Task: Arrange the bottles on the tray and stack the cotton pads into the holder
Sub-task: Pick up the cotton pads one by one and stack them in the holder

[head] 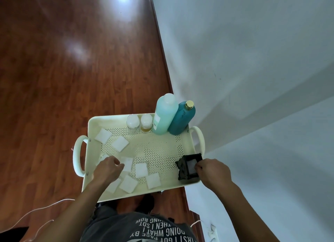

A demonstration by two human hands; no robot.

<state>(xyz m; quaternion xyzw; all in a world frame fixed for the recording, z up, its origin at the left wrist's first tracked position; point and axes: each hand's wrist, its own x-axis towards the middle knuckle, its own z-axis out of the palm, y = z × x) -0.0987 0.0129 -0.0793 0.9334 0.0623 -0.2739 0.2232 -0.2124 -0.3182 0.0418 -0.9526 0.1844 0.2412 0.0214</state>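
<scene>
A brown wood floor (63,79) meets a white wall (253,61). On the floor sits a cream tray (159,147) with two handles. At its far edge stand four bottles in a row: a tall light green bottle (165,115), a dark teal bottle (182,119) with a gold cap, and two small clear bottles (146,123) (133,123). A black holder (188,168) sits in the tray's near right corner with a pad inside. White cotton pads (141,170) lie spread over the tray. The left hand (108,169) has curled fingers pinching a pad (127,163). The right hand (213,171) grips the holder's edge.
</scene>
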